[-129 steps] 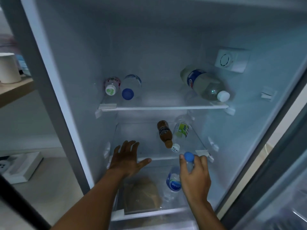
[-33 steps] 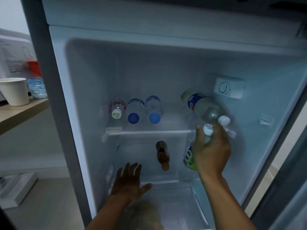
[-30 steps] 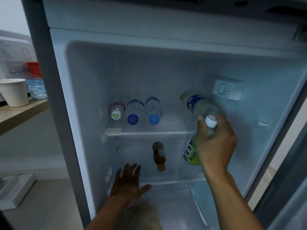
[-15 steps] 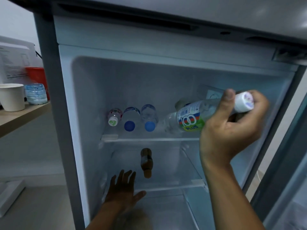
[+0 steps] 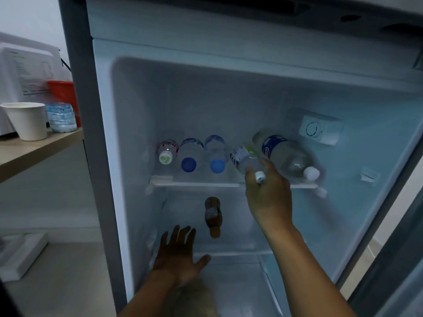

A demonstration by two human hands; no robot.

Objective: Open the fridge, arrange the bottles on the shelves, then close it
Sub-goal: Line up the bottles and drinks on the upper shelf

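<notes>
The fridge (image 5: 128, 179) is standing open, and the upper shelf (image 5: 194, 184) inside it is serving as the reference for everything else; the big bottle (image 5: 286, 154) is lying at an angle on the right end of that shelf, its white cap pointing out over the front edge; left of it, along the same shelf, three small bottles are lying in a row with their caps facing out, two with blue caps (image 5: 188, 164) and one with a white and green cap (image 5: 165, 157) at the far left; the right hand (image 5: 267, 197) is gripping a green-label bottle (image 5: 246, 157) by its neck and is laying it on the shelf in the gap between the blue-capped pair and the big bottle; below the shelf a brown bottle (image 5: 212, 216) is lying alone, not yet moved up; the left hand (image 5: 178, 255) is resting open and flat, lower still, holding nothing; the risk, as I judge it, is the tight gap: a push could be nudging the big bottle, already angled toward the edge, into rolling off, or could be knocking the neat row askew.
</notes>
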